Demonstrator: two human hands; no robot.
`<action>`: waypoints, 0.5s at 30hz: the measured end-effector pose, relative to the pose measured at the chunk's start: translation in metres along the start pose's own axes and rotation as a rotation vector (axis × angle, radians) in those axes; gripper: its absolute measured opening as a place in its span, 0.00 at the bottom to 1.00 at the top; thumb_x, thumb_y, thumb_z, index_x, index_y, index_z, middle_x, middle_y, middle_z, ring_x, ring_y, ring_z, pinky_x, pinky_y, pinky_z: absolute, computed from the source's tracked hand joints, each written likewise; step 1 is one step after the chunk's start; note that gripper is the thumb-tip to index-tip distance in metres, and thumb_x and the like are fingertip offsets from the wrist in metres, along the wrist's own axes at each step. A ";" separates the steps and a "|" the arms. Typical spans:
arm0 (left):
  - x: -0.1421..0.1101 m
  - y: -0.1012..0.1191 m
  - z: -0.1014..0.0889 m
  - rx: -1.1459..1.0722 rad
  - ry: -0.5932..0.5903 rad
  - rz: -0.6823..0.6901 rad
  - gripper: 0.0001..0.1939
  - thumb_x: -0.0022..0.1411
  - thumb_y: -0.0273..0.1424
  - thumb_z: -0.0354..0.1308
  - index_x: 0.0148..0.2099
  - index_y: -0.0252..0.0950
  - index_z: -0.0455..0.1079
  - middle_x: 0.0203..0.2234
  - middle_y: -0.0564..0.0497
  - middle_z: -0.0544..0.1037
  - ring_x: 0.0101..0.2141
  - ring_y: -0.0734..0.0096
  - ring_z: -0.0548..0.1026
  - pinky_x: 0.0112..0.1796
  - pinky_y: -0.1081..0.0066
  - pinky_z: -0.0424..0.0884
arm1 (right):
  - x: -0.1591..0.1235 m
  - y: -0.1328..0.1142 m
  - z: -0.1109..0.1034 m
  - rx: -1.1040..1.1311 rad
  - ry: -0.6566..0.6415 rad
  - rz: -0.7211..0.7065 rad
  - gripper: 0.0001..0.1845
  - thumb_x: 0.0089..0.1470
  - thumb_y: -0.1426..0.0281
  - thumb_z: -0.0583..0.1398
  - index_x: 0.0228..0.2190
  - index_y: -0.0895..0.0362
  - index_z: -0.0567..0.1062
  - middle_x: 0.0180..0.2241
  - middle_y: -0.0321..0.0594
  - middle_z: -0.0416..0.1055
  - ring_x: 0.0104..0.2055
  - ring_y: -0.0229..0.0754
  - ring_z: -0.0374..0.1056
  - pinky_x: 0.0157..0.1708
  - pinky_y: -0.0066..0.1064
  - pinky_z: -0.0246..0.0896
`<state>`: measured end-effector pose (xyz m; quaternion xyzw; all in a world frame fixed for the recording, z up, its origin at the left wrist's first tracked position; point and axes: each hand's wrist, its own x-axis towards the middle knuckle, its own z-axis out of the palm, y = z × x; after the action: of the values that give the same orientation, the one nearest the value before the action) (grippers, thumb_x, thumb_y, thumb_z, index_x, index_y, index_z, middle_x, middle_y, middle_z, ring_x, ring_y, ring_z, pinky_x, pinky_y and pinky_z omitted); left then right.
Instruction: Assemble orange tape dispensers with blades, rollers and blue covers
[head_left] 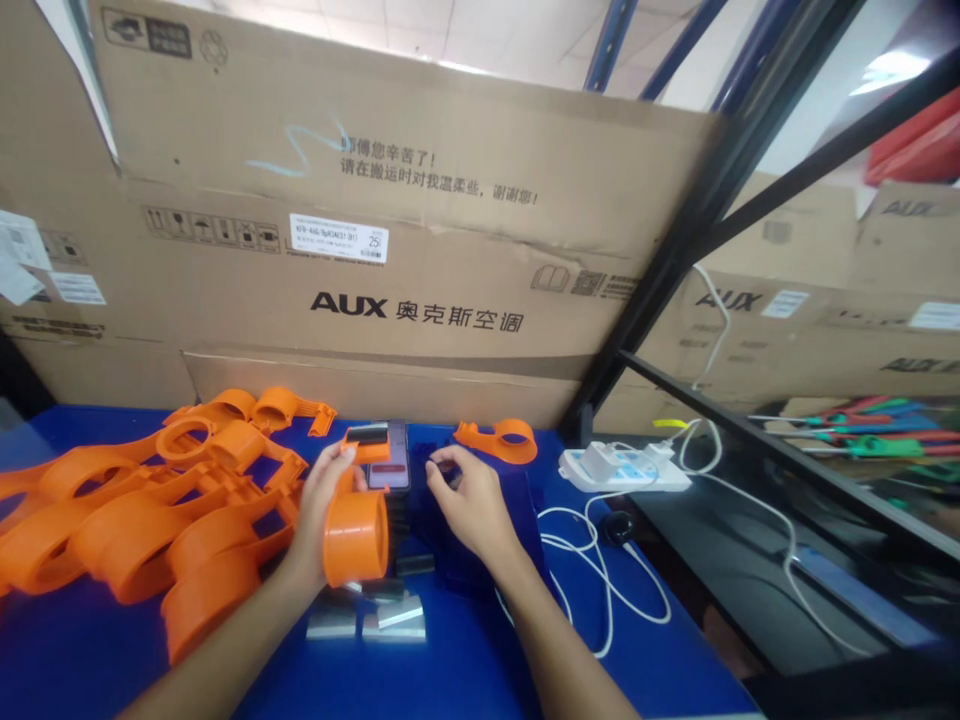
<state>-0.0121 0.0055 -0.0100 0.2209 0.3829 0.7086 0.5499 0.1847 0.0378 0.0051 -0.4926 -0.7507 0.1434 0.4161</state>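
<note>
One blue bin (529, 510), contents unclear, sits beneath the right hand (472, 500).

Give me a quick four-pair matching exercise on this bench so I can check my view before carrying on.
Things
1. One orange tape dispenser
2. Smartphone between the hands
3. Power strip
4. Largest AUX carton

Places or states
A. White, adapter plugged in
B. Behind the blue table
C. In the left hand
D. Screen lit

Pairs: 1-C, 2-D, 3-A, 4-B
</note>
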 end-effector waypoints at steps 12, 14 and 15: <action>0.000 -0.009 0.001 0.043 -0.089 -0.075 0.27 0.53 0.48 0.71 0.47 0.37 0.69 0.31 0.49 0.82 0.23 0.69 0.77 0.26 0.72 0.72 | -0.014 -0.013 0.013 0.475 0.021 0.103 0.11 0.58 0.61 0.66 0.37 0.55 0.76 0.36 0.42 0.80 0.36 0.44 0.79 0.36 0.33 0.74; -0.002 -0.010 0.001 0.060 -0.101 -0.072 0.27 0.54 0.48 0.70 0.48 0.38 0.69 0.27 0.52 0.80 0.19 0.72 0.73 0.24 0.73 0.70 | -0.015 -0.015 0.014 0.512 0.044 0.112 0.11 0.57 0.62 0.67 0.37 0.55 0.76 0.37 0.43 0.80 0.36 0.44 0.78 0.37 0.34 0.75; -0.003 -0.010 0.000 0.073 -0.106 -0.071 0.26 0.55 0.49 0.70 0.48 0.39 0.69 0.25 0.54 0.79 0.18 0.73 0.72 0.22 0.74 0.69 | -0.016 -0.015 0.015 0.539 0.056 0.121 0.11 0.56 0.62 0.67 0.37 0.55 0.76 0.37 0.43 0.79 0.36 0.44 0.78 0.36 0.34 0.75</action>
<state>-0.0048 0.0039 -0.0175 0.2643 0.3864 0.6614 0.5860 0.1665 0.0199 -0.0025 -0.4117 -0.6431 0.3487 0.5434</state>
